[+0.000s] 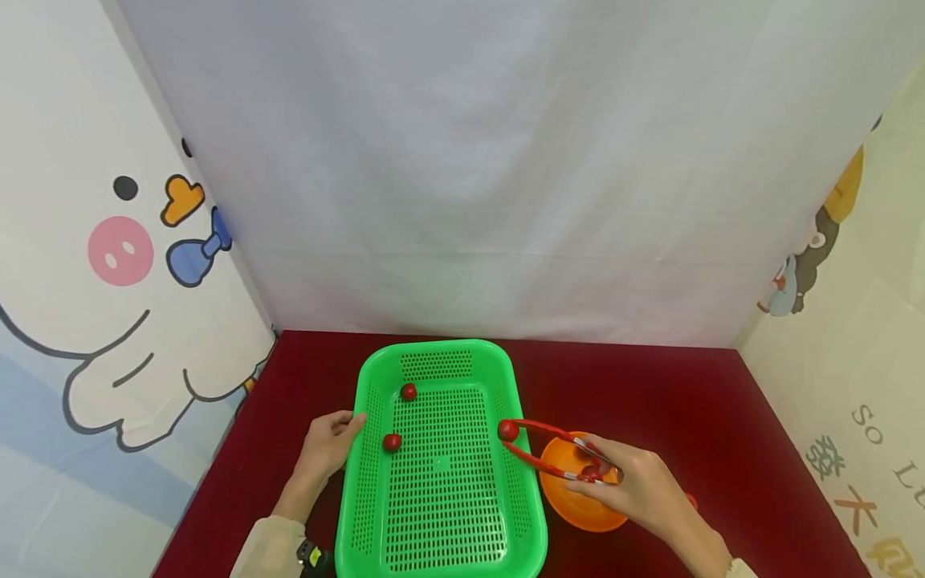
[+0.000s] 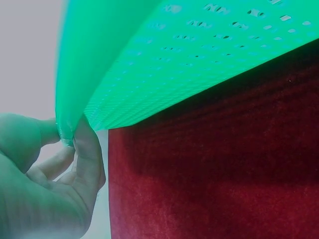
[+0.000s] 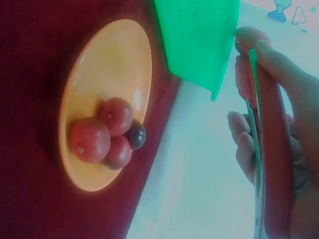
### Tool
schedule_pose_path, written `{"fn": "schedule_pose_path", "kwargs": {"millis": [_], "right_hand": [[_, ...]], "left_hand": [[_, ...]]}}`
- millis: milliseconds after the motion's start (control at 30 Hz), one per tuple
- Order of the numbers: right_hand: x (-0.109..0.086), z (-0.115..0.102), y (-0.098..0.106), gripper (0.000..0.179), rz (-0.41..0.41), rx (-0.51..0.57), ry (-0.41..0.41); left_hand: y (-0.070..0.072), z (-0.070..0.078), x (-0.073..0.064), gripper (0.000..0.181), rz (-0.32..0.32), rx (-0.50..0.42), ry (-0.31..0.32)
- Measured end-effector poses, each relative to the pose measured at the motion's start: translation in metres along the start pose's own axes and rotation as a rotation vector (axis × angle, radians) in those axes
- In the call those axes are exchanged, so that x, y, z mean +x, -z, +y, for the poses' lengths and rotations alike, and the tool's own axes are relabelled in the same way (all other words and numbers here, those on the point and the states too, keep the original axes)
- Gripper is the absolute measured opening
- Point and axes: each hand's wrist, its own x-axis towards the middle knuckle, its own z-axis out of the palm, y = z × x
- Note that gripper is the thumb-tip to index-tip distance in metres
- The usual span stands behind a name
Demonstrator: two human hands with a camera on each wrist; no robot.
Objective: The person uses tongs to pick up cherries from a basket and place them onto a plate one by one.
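Observation:
My left hand [image 1: 334, 440] pinches the left rim of a green perforated plastic basket [image 1: 348, 514], thumb on one side and fingers on the other in the left wrist view. In my right hand [image 1: 636, 482] is a pair of red tongs [image 1: 538, 462], squeezed between thumb and fingers. Their tips grip a small red tomato [image 1: 508, 431] over the inside of the basket's right wall. Two more tomatoes lie in the basket, one farther back [image 1: 408, 392] and one nearer tomato [image 1: 392, 442]. Beneath the right hand stands an orange bowl [image 1: 588, 520], partly hidden by it.
Several red tomatoes [image 3: 117, 116] and one dark round fruit [image 3: 136, 134] sit in the bowl. Dark red cloth [image 1: 650, 385] covers the table. A white curtain [image 1: 462, 201] hangs behind, with cartoon-printed sheets [image 1: 108, 361] at the sides.

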Motion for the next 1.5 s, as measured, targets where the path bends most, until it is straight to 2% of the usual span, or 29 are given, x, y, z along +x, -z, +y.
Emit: {"fn": "schedule_pose_path", "kwargs": {"millis": [133, 333, 567, 1133, 1500], "right_hand": [[-0.005, 0.003, 0.003, 0.06, 0.029, -0.034, -0.006], [-0.013, 0.004, 0.01, 0.059, 0.03, -0.06, -0.099], [-0.022, 0.006, 0.017, 0.061, 0.045, -0.07, -0.16], [-0.04, 0.012, 0.027, 0.051, -0.019, -0.118, -0.351], [-0.049, 0.018, 0.026, 0.052, -0.05, -0.151, -0.374]], "left_hand": [[0.0, 0.0, 0.0, 0.049, 0.0, -0.006, -0.003], [-0.001, 0.0, 0.001, 0.051, -0.008, -0.016, 0.002], [-0.002, 0.0, 0.001, 0.051, -0.005, -0.027, 0.005], [-0.001, -0.002, 0.0, 0.052, -0.002, -0.008, 0.007], [-0.001, -0.003, 0.0, 0.05, 0.001, -0.009, -0.003]]}}
